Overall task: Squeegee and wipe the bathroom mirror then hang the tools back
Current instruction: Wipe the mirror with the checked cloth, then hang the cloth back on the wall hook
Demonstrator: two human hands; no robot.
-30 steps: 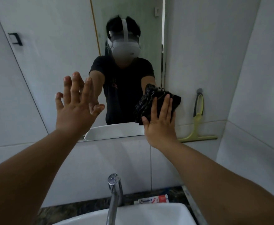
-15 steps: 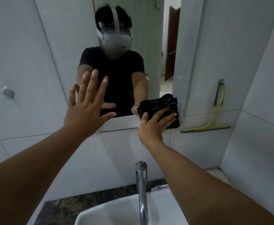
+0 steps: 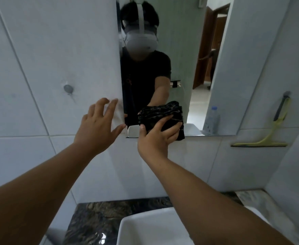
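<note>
Head view: the mirror [image 3: 186, 50] on the far tiled wall shows no obvious streaks or drops, though the glass is too dim to certify as clean. The squeegee [image 3: 269, 135] hangs from its hook on the wall right of the mirror, blade down, so the squeegee pass is judged finished and that tool returned. The wiping step is in hand: the right hand [image 3: 156, 138] presses a folded dark cloth [image 3: 161, 112] against the mirror's lower edge, fingers spread and clamped over it. The left hand [image 3: 97, 126] is empty, fingers splayed, at the mirror's lower left corner. Remaining: finish wiping and hang the cloth.
</note>
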